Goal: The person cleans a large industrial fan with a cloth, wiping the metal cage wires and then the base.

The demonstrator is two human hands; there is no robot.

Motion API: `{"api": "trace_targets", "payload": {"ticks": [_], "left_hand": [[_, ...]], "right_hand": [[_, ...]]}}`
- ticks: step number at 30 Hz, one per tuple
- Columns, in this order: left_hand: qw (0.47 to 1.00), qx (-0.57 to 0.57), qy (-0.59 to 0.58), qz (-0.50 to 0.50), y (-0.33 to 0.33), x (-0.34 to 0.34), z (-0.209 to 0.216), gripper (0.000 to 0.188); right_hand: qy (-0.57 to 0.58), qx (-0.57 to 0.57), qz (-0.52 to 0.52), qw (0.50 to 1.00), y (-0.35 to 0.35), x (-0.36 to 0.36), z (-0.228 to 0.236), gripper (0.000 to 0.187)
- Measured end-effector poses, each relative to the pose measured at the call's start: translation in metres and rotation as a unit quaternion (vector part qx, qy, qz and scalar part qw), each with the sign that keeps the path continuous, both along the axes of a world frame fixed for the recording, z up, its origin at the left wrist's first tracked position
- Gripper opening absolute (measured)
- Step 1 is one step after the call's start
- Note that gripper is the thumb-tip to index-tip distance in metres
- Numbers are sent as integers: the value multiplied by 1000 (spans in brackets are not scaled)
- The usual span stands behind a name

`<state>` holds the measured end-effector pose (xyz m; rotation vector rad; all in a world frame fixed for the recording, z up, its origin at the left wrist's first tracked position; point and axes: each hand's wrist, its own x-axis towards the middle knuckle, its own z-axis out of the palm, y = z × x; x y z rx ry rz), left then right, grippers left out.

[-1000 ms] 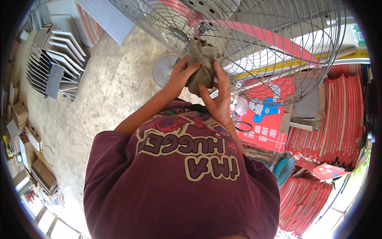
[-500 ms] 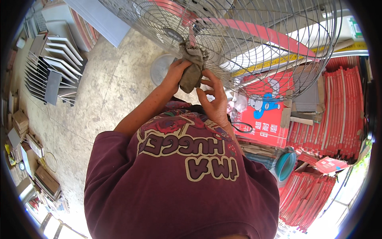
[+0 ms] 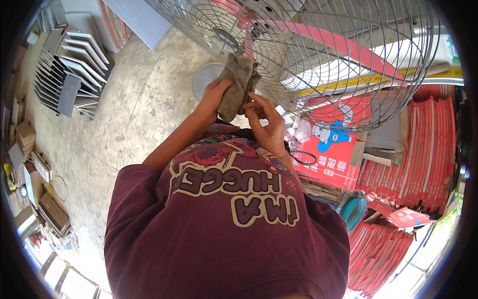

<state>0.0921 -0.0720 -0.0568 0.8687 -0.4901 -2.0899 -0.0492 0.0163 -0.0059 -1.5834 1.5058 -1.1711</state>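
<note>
In front of my chest is a grimy grey-brown cloth (image 3: 232,92), flattened and creased, with a rough upper end. Whether it is a rag or a work glove I cannot make out. My left hand (image 3: 215,98) grips its left side, thumb lying on top. At its lower right edge, my right hand (image 3: 269,124) has bent fingers, their tips pinching the fabric. Just beyond the cloth stands a large fan (image 3: 318,60) with a wire cage and red blades; the cloth's upper end overlaps the cage in the view.
Stacks of red flat cartons (image 3: 430,149) stand at the right, near a teal basin (image 3: 353,212). A round grey base (image 3: 204,79) sits on the concrete floor (image 3: 134,109). At the far left is a rack of pale panels (image 3: 82,62), with boxes (image 3: 52,214) below it.
The cloth has gone from bunched to more spread out and flatter, its upper end now raised. My right fingers have moved slightly down its edge. The fan appears shifted a little right in view.
</note>
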Motion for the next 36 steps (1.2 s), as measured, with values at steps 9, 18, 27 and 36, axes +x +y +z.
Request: {"api": "trace_targets", "payload": {"ticks": [9,18,27,36], "left_hand": [[974,-196,111,19,-9,17,40,30],[987,-150,53,10,-39,-9,5,31],[996,-73,-48,16,-40,-16,-11,29],[998,-17,-55,-13,-29,-15,-20,37]], "right_hand": [[-20,-10,-17,1000,2,-8,-1,38],[-24,10,-45,999,9,-15,-2,37],[-35,18,-50,998,14,-15,-4,36],[-17,22,-43,999,15,-16,-6,36]]}}
